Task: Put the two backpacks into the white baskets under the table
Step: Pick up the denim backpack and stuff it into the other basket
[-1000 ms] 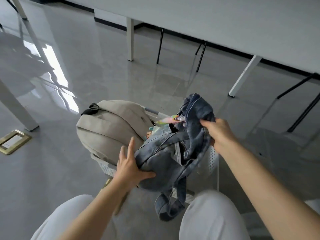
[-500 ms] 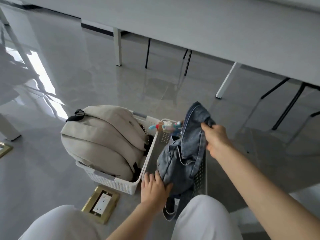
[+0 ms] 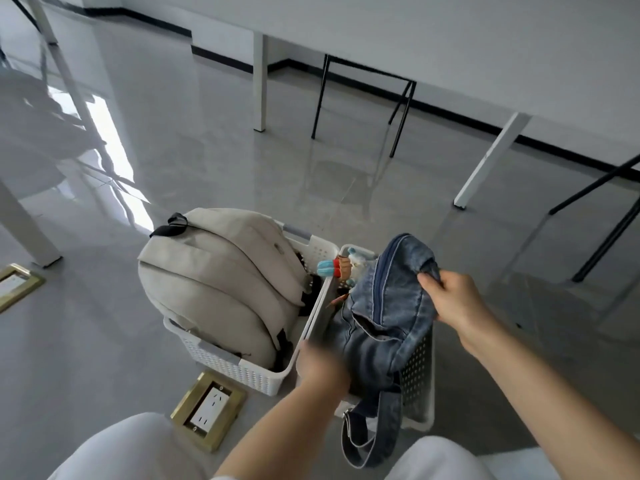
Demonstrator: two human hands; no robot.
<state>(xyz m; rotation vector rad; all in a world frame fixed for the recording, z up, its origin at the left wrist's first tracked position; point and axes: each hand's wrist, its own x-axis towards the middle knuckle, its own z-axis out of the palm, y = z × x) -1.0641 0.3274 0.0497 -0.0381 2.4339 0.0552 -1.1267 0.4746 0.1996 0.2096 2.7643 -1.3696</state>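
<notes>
A beige backpack [image 3: 221, 285] fills the left white basket [image 3: 228, 367] on the floor. A blue denim backpack [image 3: 384, 317] sits partly inside the right white basket [image 3: 420, 393], its strap hanging over the near rim. My right hand [image 3: 453, 299] grips the denim bag's top edge. My left hand [image 3: 322, 365] is blurred, low against the denim bag's near side between the two baskets; its grip is unclear. A small colourful charm [image 3: 337, 268] sticks up by the far rims.
Two brass floor sockets [image 3: 207, 410] [image 3: 17, 284] lie in the grey floor, one just left of my knee. White table legs [image 3: 259, 81] [image 3: 491, 161] and black chair legs [image 3: 401, 119] stand beyond the baskets. My knees in white trousers frame the bottom.
The denim backpack has sunk from above the baskets down into the right basket. My left hand slid from its underside to its near side; my right hand kept its hold on top.
</notes>
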